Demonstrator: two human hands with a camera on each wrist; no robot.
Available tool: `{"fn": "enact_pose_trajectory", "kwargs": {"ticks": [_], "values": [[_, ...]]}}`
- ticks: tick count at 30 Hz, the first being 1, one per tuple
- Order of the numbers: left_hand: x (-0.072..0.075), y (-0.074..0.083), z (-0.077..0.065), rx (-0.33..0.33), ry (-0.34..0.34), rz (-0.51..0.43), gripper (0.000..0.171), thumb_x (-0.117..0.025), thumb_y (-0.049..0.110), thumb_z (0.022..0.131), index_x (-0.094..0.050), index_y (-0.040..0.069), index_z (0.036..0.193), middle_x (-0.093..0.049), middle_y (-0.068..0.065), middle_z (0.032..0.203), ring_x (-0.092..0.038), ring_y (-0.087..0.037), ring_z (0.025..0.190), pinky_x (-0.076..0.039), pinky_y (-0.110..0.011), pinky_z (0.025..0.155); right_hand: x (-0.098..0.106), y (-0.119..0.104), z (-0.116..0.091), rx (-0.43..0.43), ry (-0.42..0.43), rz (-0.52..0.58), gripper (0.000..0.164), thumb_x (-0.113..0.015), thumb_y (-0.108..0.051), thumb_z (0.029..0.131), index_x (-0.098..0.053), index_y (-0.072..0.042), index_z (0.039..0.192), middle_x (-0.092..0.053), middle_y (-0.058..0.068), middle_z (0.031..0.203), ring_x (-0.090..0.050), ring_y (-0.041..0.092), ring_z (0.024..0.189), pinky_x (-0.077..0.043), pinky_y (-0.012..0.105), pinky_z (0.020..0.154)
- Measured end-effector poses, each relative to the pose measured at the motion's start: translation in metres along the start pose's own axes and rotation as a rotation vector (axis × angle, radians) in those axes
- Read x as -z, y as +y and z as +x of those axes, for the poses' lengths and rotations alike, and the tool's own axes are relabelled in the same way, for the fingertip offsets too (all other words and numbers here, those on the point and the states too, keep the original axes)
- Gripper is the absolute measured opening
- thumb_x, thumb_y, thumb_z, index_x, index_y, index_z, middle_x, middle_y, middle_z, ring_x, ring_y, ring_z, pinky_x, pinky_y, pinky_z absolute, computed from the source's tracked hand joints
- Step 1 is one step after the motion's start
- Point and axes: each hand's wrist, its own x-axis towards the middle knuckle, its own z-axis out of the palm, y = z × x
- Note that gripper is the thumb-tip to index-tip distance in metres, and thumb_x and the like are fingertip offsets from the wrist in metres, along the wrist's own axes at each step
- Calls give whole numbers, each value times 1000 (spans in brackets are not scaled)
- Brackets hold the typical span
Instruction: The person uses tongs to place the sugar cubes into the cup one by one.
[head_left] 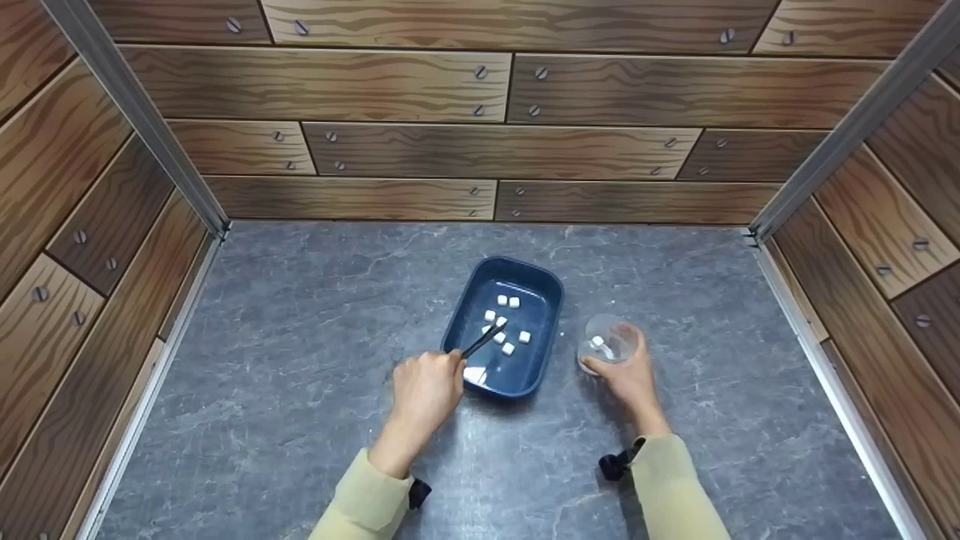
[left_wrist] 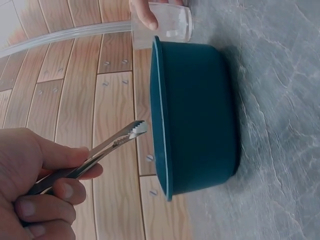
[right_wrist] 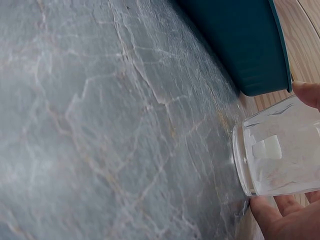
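My left hand (head_left: 429,382) grips a pair of dark metal tongs (head_left: 484,340), thumb and fingers wrapped round the arms. In the left wrist view the serrated tips of the tongs pinch a small white cube (left_wrist: 140,128) above the rim of the basin. Several more white cubes (head_left: 524,337) lie spread over the floor of the deep blue basin (head_left: 550,315). To the right of it, my right hand (head_left: 634,375) holds a clear cup (right_wrist: 287,172), thumb on one side and fingers on the other. Inside the cup, near its bottom, sits a white cube (right_wrist: 270,147).
The basin and the cup stand on a grey marbled surface (head_left: 300,337), the cup a short gap from the basin's right side. Wood-patterned walls (head_left: 405,150) enclose the back and both sides, with metal strips (head_left: 161,127) at the corners.
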Motion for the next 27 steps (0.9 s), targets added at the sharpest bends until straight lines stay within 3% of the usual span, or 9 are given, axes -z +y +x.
{"fn": "enact_pose_trajectory", "kwargs": {"ticks": [8,17,27], "values": [[2,18,7,-75,17,-84,16,-72,22,87,-68,13,75,-62,-2,62,-59,-30,48,-40,-41,39,0,1,1,31,22,-11,84,-88,-3,67,-40,4,135,-50,23,137,-44,33,128,-28,37,108],[-2,46,20,-184,39,-100,17,-71,26,89,-68,15,76,-60,2,59,-57,-26,45,-39,-37,37,-1,1,0,24,7,16,84,-87,-2,69,-38,4,136,-49,23,138,-44,33,129,-29,37,108],[-17,70,26,-209,-34,-116,17,-68,28,91,-69,17,77,-65,0,65,-61,-27,52,-42,-40,42,-2,1,0,10,0,52,85,-86,0,69,-36,3,138,-47,22,139,-44,34,130,-30,38,108]]}}
